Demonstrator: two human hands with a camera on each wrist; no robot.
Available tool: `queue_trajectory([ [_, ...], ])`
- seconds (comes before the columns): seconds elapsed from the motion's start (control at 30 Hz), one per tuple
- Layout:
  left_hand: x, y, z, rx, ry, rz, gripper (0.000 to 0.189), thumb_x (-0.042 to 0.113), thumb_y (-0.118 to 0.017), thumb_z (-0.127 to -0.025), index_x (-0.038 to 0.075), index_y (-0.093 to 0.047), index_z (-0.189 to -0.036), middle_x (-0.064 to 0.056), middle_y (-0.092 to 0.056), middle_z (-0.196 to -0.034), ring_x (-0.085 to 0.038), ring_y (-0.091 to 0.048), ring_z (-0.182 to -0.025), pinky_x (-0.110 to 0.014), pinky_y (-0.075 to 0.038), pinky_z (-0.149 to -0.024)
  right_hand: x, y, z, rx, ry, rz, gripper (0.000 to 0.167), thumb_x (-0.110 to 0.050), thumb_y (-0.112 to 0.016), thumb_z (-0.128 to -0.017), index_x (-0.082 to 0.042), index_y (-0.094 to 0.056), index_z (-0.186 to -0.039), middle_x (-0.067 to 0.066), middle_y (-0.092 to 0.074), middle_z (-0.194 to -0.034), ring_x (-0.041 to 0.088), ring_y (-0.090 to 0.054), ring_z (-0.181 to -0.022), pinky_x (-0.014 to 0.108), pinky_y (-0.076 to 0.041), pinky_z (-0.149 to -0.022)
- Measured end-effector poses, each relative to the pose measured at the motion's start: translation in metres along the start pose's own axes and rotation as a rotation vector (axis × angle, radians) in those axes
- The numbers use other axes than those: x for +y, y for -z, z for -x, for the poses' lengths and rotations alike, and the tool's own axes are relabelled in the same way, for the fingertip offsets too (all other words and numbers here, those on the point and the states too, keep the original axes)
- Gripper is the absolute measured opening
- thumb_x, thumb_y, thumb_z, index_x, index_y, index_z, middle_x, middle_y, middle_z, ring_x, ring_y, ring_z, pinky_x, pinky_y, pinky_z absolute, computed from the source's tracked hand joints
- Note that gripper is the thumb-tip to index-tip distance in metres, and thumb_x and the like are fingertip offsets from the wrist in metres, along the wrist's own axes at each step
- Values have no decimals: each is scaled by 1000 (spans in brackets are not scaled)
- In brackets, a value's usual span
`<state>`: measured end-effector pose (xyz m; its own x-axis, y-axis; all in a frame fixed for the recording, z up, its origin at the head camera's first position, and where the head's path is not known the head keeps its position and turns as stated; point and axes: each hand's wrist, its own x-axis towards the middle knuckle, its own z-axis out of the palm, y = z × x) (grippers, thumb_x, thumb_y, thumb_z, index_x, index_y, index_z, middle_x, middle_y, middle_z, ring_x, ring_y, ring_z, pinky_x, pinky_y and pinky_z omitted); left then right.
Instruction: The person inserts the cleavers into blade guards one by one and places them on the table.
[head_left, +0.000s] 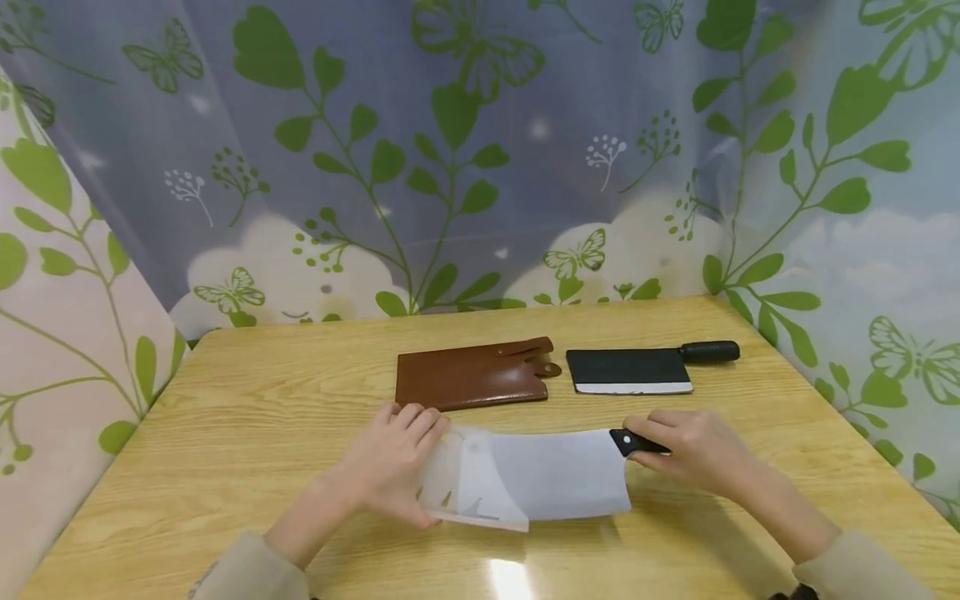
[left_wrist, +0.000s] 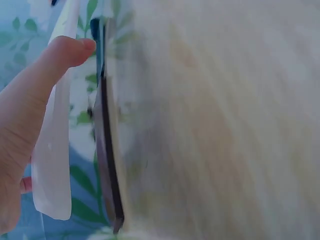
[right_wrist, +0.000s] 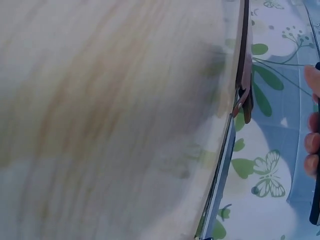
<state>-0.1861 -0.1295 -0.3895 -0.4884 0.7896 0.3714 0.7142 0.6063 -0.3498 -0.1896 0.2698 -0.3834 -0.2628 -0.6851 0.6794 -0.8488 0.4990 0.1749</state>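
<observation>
Low over the near part of the table, my right hand (head_left: 690, 450) grips the black riveted handle (head_left: 647, 442) of a cleaver (head_left: 573, 475) with a broad, shiny blade. My left hand (head_left: 397, 458) pinches the far end of a translucent white plastic blade cover (head_left: 438, 475), thumb below and fingers above. The cleaver's left part lies within the cover, while its right part shows bare. In the left wrist view the cover (left_wrist: 52, 175) stands out beside the thumb. Only fingertips (right_wrist: 312, 143) of the right hand and a strip of handle (right_wrist: 315, 200) appear in the right wrist view.
Behind the hands, a brown leather sheath (head_left: 472, 375) with a snap strap lies on the wooden table (head_left: 247, 417). To its right lies a second cleaver (head_left: 630, 367) with a dark blade, pale edge and black handle. Leaf-patterned curtains (head_left: 525, 183) border the table's back and sides.
</observation>
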Motion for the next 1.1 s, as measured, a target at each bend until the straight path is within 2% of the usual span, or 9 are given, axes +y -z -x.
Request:
queue_trajectory([
  [0.1, 3, 0, -1, 12, -33, 4, 109, 80, -58, -47, 0, -53, -121, -10, -54, -112, -26, -47, -98, -41, -39, -77, 0, -1, -1, -4, 20, 18, 41, -43, -44, -95, -11, -69, -90, -6, -56, -65, 0, -42, -46, 13, -32, -39],
  [0.33, 6, 0, 0, 28, -18, 25, 108, 78, -60, -45, 0, -54, -119, -10, -54, -110, -26, -47, -96, -41, -39, -76, -7, -2, -3, -14, 4, -12, 40, -43, -44, -95, -10, -66, -91, -4, -55, -66, -1, -43, -47, 11, -32, -39],
  [0.6, 13, 3, -13, -3, 5, 49, 104, 81, -56, -49, 6, -53, -120, -5, -53, -112, -23, -46, -97, -39, -36, -76, -20, -12, -14, -46, -59, 40, 46, -48, -39, -95, -12, -67, -92, -3, -60, -70, 4, -52, -51, 17, -39, -41],
  [0.83, 21, 0, -23, 63, -4, 26, 102, 81, -56, -46, 6, -55, -116, -5, -54, -107, -22, -46, -92, -39, -35, -73, -32, -23, -25, -56, -90, 49, 47, -48, -38, -96, -12, -67, -93, -3, -60, -69, 4, -51, -50, 17, -37, -40],
  [0.97, 25, -1, -27, 46, 5, 9, 102, 81, -55, -47, 6, -56, -115, -5, -54, -106, -22, -46, -91, -39, -35, -72, -35, -29, -30, -66, -101, 42, 36, -44, -53, -92, -11, -67, -94, -2, -61, -70, 5, -52, -51, 18, -39, -41],
  [1.1, 28, -1, -30, 22, 18, 7, 104, 82, -56, -48, 5, -57, -118, -6, -55, -108, -22, -47, -92, -39, -35, -72, -37, -33, -32, -97, -129, 18, 28, -31, -73, -76, -11, -67, -95, -2, -61, -72, 4, -52, -52, 18, -39, -42],
])
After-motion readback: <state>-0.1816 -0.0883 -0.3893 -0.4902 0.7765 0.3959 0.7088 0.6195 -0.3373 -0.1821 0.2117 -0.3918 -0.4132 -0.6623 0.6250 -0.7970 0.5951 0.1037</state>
